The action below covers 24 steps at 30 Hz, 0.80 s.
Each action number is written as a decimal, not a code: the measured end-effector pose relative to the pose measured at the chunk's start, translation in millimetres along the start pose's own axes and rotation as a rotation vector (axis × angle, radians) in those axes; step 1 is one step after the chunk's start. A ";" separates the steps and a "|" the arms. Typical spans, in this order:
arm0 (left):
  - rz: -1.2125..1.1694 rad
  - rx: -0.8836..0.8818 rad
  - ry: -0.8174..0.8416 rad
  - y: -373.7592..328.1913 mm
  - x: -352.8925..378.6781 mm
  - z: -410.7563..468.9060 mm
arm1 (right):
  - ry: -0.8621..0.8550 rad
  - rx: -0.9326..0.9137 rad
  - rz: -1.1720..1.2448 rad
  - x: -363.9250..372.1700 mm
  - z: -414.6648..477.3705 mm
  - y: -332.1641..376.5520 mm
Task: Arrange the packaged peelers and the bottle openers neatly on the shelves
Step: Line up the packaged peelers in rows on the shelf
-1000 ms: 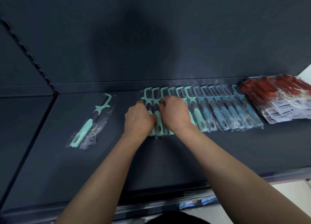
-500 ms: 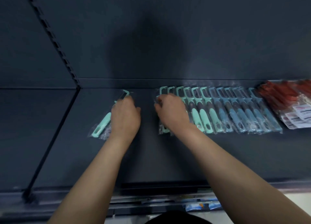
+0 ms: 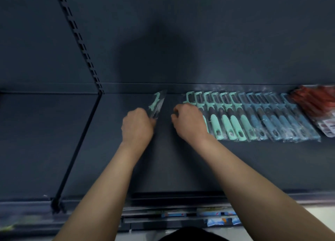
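Both hands work well apart on a dark shelf (image 3: pixel 181 164). The left hand (image 3: pixel 136 127) is clenched round the lower end of one loose peeler (image 3: pixel 157 103). The right hand (image 3: pixel 190 122) lies with curled fingers on the left end of the peeler row. Whether it pinches a pack there cannot be told, because its fingertips are turned under.

Behind the shelf stands a plain dark back panel (image 3: pixel 199 32), carrying a head-shaped shadow (image 3: pixel 155 54). One slotted upright (image 3: pixel 79 39) runs down the panel on the left, and one bracket arm (image 3: pixel 79 141) runs forward from its foot.

The row lies along the back of the shelf, heads toward the panel and each pack overlapping the next. Six mint-green peelers (image 3: pixel 226 121) show at its left end, and the right hand covers the handle of the leftmost. To their right come the blue peelers (image 3: pixel 275 121), about six. Their wrappers glare and smear together, so that count is uncertain.

Touching the row's right end is a pile of red bottle openers (image 3: pixel 311 103) with white labels. The frame edge cuts it off, and it is too blurred to count.

The loose peeler is mint-green in a clear sleeve. It is tilted, with its head toward the back, and is apart from the row. Its handle is hidden in the fist.

Below the shelf's front edge are a few blue-and-white tags (image 3: pixel 217 213), unreadable.
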<state>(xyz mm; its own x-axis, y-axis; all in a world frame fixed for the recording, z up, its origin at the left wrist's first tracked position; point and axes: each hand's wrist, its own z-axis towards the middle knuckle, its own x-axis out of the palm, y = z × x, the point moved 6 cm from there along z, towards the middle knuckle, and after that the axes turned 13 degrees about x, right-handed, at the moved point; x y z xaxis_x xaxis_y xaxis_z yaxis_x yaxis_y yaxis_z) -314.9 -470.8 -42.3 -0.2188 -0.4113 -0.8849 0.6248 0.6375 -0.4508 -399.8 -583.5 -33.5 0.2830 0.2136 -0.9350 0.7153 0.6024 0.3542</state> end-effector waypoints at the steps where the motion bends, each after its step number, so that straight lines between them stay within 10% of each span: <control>1: -0.079 -0.002 0.002 -4.3 3.1 1.9 | -0.006 0.021 0.002 -1.8 0.1 -4.0; 12: -0.907 -0.216 0.140 -43.2 56.7 18.2 | -0.056 0.149 0.028 -16.6 1.1 -50.4; 24: -0.531 -0.131 0.119 -58.5 48.7 20.1 | 0.071 0.110 0.022 -9.9 8.7 -58.6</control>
<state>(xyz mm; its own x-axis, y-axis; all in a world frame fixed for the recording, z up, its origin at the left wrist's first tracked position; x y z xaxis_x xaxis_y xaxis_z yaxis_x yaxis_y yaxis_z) -347.1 -541.2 -56.7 -0.5662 -0.6262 -0.5359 0.3091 0.4414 -0.8424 -438.9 -627.6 -44.9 0.2564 0.2823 -0.9244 0.7760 0.5100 0.3710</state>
